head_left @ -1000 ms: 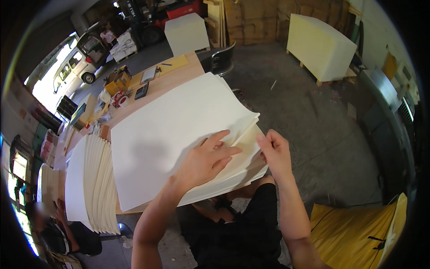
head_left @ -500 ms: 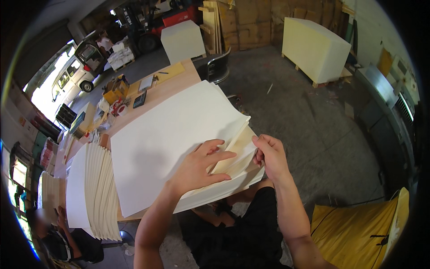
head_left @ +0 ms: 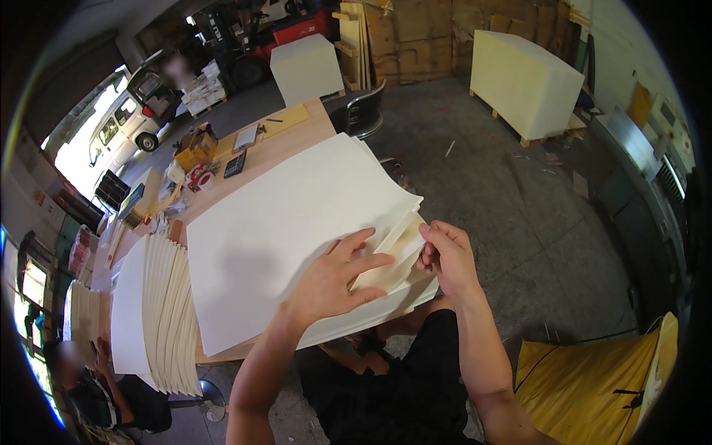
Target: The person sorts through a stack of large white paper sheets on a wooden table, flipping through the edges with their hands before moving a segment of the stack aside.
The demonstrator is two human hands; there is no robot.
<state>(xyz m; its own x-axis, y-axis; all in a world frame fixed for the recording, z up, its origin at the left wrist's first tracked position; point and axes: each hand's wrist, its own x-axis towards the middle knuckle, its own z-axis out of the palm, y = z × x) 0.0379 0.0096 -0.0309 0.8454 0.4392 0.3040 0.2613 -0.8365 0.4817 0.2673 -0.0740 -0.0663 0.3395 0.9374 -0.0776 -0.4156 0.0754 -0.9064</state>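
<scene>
A pile of large white paper sheets point(head_left: 289, 215) lies on the wooden table, its right edges lifted and curling. My left hand point(head_left: 337, 274) rests on the pile with its fingers spread, the fingertips beside the raised edges. At the pile's right corner my right hand point(head_left: 447, 256) is closed, thumb and forefinger pinching the corner of some sheets. How many sheets it grips is hidden. A fanned stack of white sheets point(head_left: 156, 311) stands to the left of the pile.
On the table point(head_left: 311, 122) lie a calculator point(head_left: 235, 165), a tape roll point(head_left: 207, 180) and a cardboard box point(head_left: 196, 147). Another person point(head_left: 104, 393) sits at the lower left. Wrapped pallets point(head_left: 523, 89) and a chair point(head_left: 363, 111) stand beyond; a yellow cloth point(head_left: 586, 386) is at lower right.
The view has shifted slightly. The lifted sheet edges near my hands have bent a little differently. Both hands keep nearly the same pose.
</scene>
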